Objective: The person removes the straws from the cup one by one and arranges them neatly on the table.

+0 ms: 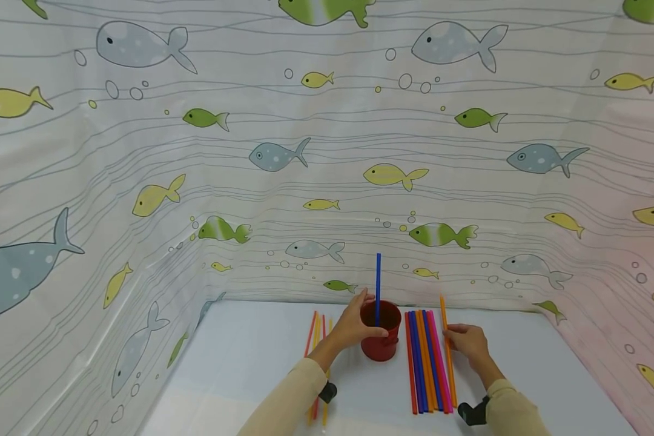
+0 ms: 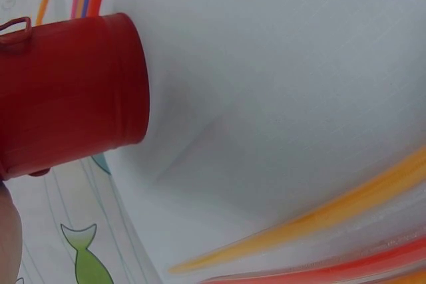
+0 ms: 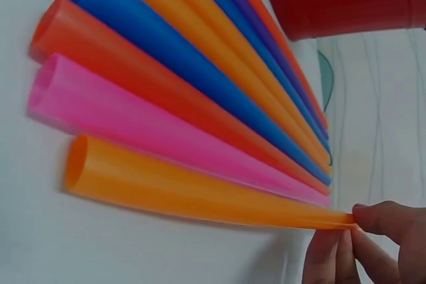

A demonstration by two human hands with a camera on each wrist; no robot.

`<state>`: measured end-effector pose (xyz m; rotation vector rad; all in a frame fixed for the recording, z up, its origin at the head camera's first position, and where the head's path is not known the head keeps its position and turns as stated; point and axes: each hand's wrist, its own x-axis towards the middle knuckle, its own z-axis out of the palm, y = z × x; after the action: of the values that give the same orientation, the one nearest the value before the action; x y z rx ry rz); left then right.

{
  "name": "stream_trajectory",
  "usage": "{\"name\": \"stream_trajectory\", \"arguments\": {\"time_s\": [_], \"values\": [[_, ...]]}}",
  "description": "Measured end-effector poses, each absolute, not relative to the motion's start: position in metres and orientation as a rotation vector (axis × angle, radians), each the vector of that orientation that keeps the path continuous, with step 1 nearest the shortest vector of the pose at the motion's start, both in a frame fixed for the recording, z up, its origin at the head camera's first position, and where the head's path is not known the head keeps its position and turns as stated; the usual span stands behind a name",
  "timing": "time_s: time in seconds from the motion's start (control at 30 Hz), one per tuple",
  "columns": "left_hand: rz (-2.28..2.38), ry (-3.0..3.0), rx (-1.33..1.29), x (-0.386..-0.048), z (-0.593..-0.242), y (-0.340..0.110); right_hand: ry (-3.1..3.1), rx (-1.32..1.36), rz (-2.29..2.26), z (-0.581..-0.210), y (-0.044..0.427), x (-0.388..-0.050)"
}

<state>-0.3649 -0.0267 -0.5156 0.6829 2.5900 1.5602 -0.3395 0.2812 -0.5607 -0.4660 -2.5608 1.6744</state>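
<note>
My left hand (image 1: 351, 324) holds a small red bucket (image 1: 380, 350) by its rim, thumb across the near side and fingers round the far left. The bucket stands upright on the white table, and one blue straw (image 1: 378, 278) rises out of it. To the right, my right hand (image 1: 471, 346) pinches an orange straw (image 3: 200, 191) near its far end between thumb and fingers. That straw lies just right of a row of coloured straws, the nearest a pink straw (image 3: 146, 121). In the left wrist view only a bit of the left hand shows.
Left of the bucket, partly under my left forearm, lie several yellow, orange and red straws, among them a yellow straw (image 2: 319, 217). A fish-patterned sheet (image 1: 360, 139) stands behind the table (image 1: 223, 363) and along both sides.
</note>
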Motion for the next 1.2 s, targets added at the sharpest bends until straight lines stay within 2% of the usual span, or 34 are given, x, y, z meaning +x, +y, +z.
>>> {"name": "stream_trajectory", "arguments": {"time_s": [0.3,1.2], "values": [[1.53,2.606,0.636,-0.367,-0.517,-0.026,-2.644,-0.487,1.557,-0.57,0.284,-0.338],[1.564,2.584,0.671,-0.366,-0.517,-0.027,-2.63,-0.48,1.604,-0.582,0.28,-0.341]]}}
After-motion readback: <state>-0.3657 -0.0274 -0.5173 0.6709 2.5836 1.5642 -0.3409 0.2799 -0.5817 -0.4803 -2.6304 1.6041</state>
